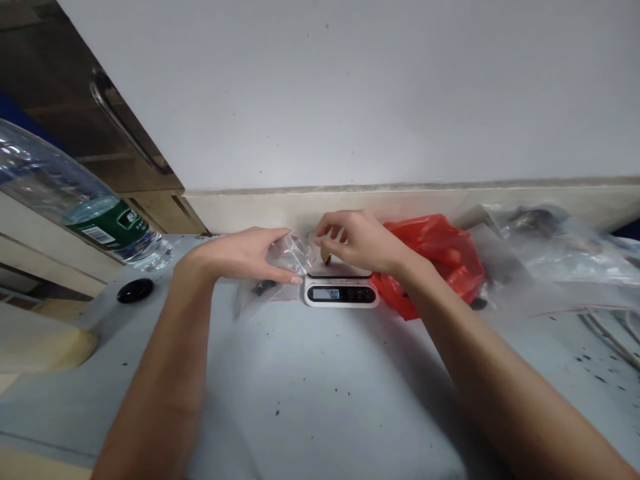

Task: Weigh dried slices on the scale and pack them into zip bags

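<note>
A small white digital scale (342, 303) stands on the table, its display reading 0.0. My left hand (245, 255) is on the scale's left side, thumb and fingers curved around a clear plastic bag (293, 253) that reaches to the weighing plate. Over the plate, my right hand (357, 241) is closed in a pinch near the bag's edge. Just under its fingertips shows a small golden-brown piece (326, 256); whether the fingers grip it or the bag is hidden. Another clear bag (255, 293) with dark bits lies below my left hand.
To the right, a red plastic bag (440, 257) touches the scale, with clear bags (565, 260) beyond it. A water bottle (95, 207) and a black round object (135, 291) are at left. A white wall (350, 100) rises behind the table (320, 400).
</note>
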A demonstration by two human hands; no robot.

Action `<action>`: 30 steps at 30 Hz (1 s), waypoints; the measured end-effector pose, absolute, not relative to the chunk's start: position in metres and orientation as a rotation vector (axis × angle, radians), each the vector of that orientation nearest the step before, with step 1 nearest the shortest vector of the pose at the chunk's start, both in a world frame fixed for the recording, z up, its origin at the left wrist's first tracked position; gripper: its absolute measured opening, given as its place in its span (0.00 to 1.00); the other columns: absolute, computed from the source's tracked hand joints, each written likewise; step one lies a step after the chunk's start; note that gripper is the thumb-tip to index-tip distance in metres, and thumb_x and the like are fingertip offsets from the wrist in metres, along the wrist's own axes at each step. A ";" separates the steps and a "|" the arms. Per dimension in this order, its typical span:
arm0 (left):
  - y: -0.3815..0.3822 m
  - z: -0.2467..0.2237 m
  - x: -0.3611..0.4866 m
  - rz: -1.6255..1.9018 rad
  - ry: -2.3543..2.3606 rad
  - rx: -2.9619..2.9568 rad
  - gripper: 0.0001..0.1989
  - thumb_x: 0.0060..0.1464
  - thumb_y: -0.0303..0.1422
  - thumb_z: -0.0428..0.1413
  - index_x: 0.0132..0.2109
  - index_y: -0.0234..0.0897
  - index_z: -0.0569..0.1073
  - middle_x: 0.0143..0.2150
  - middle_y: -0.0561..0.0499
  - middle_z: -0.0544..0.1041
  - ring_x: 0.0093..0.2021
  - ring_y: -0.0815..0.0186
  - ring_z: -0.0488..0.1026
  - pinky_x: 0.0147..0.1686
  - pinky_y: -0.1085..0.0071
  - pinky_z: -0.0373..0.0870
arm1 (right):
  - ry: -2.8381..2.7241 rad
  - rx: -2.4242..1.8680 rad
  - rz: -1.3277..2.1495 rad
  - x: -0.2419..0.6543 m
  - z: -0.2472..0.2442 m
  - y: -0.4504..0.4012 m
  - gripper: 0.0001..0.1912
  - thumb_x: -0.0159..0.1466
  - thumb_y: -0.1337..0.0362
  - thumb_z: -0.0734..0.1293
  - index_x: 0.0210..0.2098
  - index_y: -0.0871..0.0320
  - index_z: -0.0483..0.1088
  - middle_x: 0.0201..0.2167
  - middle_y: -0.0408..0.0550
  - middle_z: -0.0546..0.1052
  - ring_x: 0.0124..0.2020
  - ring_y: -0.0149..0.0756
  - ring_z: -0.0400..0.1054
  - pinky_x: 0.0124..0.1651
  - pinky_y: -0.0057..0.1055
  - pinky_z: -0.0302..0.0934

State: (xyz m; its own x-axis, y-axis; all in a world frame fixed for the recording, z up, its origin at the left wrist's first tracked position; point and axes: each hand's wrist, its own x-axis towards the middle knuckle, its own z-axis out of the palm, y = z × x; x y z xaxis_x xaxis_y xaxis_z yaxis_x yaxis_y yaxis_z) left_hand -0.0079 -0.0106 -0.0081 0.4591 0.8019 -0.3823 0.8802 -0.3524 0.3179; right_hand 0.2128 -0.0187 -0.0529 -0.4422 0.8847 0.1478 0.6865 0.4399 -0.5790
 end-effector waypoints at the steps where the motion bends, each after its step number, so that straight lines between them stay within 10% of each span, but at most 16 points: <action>1: -0.010 -0.008 -0.011 -0.218 1.423 2.233 0.44 0.49 0.61 0.60 0.67 0.44 0.68 0.63 0.42 0.77 0.58 0.46 0.75 0.53 0.61 0.70 | -2.331 -1.377 0.553 0.212 -0.055 -0.018 0.13 0.69 0.65 0.67 0.51 0.60 0.78 0.52 0.58 0.81 0.53 0.47 0.73 0.52 0.37 0.64; 4: -0.008 -0.010 -0.017 -0.236 1.487 2.208 0.48 0.48 0.61 0.59 0.70 0.42 0.65 0.67 0.38 0.73 0.62 0.43 0.72 0.58 0.57 0.68 | -2.578 -1.461 0.507 0.208 -0.055 -0.020 0.15 0.71 0.64 0.66 0.55 0.58 0.77 0.59 0.58 0.77 0.57 0.48 0.71 0.50 0.34 0.61; 11: -0.012 -0.011 -0.013 -0.282 1.475 2.211 0.43 0.49 0.59 0.59 0.67 0.43 0.69 0.67 0.39 0.73 0.62 0.44 0.72 0.56 0.58 0.69 | -2.529 -1.657 0.670 0.209 -0.043 -0.025 0.18 0.61 0.80 0.60 0.33 0.59 0.80 0.31 0.47 0.80 0.29 0.32 0.68 0.32 0.28 0.55; 19: -0.012 -0.011 -0.001 -0.135 1.270 2.248 0.39 0.51 0.57 0.60 0.64 0.40 0.70 0.64 0.41 0.76 0.60 0.47 0.74 0.55 0.62 0.68 | -2.093 -1.061 0.856 0.227 -0.043 -0.027 0.10 0.64 0.67 0.69 0.44 0.58 0.80 0.45 0.50 0.84 0.44 0.40 0.78 0.52 0.36 0.71; 25: -0.021 -0.001 0.004 0.111 1.157 2.231 0.44 0.53 0.56 0.62 0.72 0.45 0.63 0.68 0.46 0.73 0.63 0.50 0.72 0.59 0.63 0.68 | -2.114 -1.002 0.617 0.238 -0.023 -0.039 0.20 0.62 0.73 0.62 0.46 0.54 0.81 0.60 0.51 0.78 0.62 0.45 0.71 0.59 0.43 0.67; 30: -0.020 0.002 0.002 0.210 0.984 2.172 0.48 0.50 0.55 0.61 0.73 0.44 0.61 0.71 0.42 0.69 0.68 0.45 0.68 0.61 0.58 0.69 | -2.172 -0.899 0.681 0.257 -0.010 -0.043 0.07 0.62 0.60 0.70 0.37 0.54 0.81 0.64 0.53 0.75 0.63 0.48 0.69 0.62 0.46 0.64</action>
